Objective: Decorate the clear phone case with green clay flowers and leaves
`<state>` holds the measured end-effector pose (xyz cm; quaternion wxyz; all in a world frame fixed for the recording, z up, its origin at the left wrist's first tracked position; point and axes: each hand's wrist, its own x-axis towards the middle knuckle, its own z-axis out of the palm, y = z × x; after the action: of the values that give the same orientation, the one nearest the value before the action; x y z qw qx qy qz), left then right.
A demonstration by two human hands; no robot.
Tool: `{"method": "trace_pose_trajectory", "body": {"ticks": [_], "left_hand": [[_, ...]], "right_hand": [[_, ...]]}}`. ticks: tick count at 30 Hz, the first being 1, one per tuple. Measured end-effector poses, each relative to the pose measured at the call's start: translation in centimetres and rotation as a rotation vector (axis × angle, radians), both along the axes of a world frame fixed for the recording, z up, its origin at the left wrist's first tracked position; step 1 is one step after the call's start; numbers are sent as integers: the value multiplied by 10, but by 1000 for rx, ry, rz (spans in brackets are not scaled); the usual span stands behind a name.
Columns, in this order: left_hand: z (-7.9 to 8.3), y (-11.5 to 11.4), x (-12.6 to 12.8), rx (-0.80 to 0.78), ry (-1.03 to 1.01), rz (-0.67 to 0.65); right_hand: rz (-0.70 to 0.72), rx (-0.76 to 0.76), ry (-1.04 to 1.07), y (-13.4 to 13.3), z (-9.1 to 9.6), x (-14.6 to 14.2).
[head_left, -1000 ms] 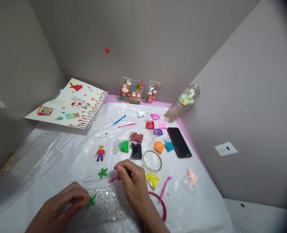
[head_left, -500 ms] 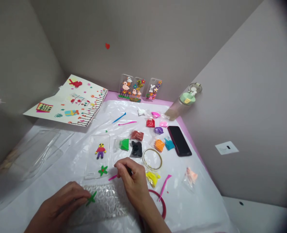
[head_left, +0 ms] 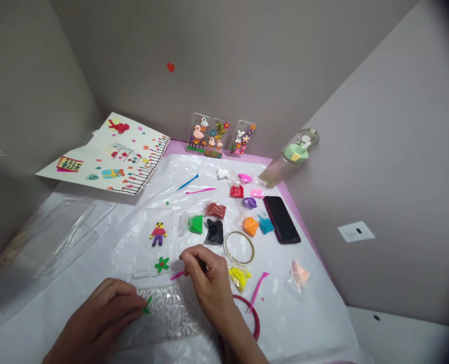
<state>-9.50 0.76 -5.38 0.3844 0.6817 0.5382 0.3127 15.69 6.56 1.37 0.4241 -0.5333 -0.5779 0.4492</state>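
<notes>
The left hand (head_left: 99,316) pinches a thin green clay strip (head_left: 147,305) pointing up-right; the right hand (head_left: 207,280) pinches a thin pink stick (head_left: 177,276).

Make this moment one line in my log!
left hand: green clay | right hand: pink tool | near: clear phone case

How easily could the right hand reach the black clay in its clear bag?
Probably easily: the right hand sits just short of the black clay in its clear bag, with only the white plastic sheet between them.
</notes>
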Motion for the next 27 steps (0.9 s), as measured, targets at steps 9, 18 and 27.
{"method": "trace_pose_trajectory", "body": {"ticks": [9, 18, 27], "left_hand": [[-4, 0, 1, 40, 79, -22], [-4, 0, 0, 103, 107, -39], [-8, -1, -1, 111, 90, -39]], "right_hand": [[8, -22, -9, 0, 0, -1], [15, -26, -21, 1, 0, -1], [21, -21, -22, -1, -1, -2]]}}
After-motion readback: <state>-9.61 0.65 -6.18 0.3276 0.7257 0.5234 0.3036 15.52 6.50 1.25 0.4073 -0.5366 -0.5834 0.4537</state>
